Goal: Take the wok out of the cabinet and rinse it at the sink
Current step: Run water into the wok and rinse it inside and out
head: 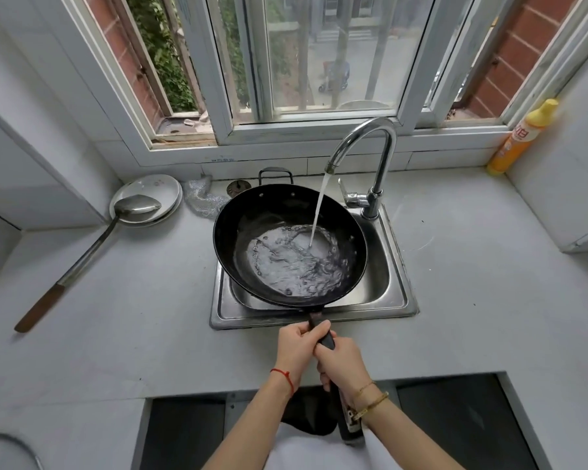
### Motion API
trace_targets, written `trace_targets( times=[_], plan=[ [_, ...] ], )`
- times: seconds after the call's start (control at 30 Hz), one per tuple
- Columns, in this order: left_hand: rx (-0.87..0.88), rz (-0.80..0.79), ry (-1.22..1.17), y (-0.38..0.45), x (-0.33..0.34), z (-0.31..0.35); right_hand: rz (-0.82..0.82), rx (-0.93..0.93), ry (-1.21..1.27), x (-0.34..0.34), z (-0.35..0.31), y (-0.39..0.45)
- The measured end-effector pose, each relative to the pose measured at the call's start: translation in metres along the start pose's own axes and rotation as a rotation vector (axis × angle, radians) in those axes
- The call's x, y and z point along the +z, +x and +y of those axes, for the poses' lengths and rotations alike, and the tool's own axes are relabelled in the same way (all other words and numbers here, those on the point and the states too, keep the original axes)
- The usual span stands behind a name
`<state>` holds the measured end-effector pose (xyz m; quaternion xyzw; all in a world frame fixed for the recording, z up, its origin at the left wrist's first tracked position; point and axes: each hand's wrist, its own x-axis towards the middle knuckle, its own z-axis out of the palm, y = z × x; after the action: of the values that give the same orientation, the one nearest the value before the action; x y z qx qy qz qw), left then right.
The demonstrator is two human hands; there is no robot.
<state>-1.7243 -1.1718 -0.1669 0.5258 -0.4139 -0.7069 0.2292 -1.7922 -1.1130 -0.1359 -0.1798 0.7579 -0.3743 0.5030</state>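
A black wok [252, 212] hangs over the steel sink [392, 293], covering most of the basin. Water pours from the curved chrome faucet [381, 137] into the wok and swirls in its bottom. Both hands grip the wok's long dark handle [326, 340]. My left hand [297, 347] holds it nearer the wok. My right hand [342, 362] holds it just behind, closer to me. The handle's end sticks out below my right wrist.
A long metal ladle [82, 256] with a wooden grip lies on the left counter, its bowl on a white plate [165, 186]. A steel scrubber [201, 198] sits behind the wok. A yellow detergent bottle [520, 140] stands at the right corner. A window runs behind the sink.
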Motion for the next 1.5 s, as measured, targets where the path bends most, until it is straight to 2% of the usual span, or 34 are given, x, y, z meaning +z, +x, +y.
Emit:
trace_targets(
  times=[0.27,0.4,0.57,0.8,1.3,1.5],
  plan=[
    [-0.132,-0.119,-0.214,0.003,0.001,0.008,0.050,-0.041,-0.156,0.001,-0.005,0.008],
    [-0.145,-0.161,-0.214,0.005,0.002,0.006,0.099,-0.102,-0.217,0.000,0.002,0.008],
    [-0.113,-0.140,-0.125,0.011,0.004,-0.001,0.105,-0.129,-0.224,0.000,0.013,0.016],
    [0.000,0.061,0.051,0.018,-0.002,-0.003,-0.091,0.009,0.064,0.005,0.012,0.028],
    [0.235,0.380,0.581,0.015,-0.015,0.016,-0.477,0.199,0.313,0.014,0.007,0.049],
    [0.235,0.477,0.698,0.008,-0.014,0.028,-0.665,0.281,0.439,0.021,0.006,0.055]
  ],
)
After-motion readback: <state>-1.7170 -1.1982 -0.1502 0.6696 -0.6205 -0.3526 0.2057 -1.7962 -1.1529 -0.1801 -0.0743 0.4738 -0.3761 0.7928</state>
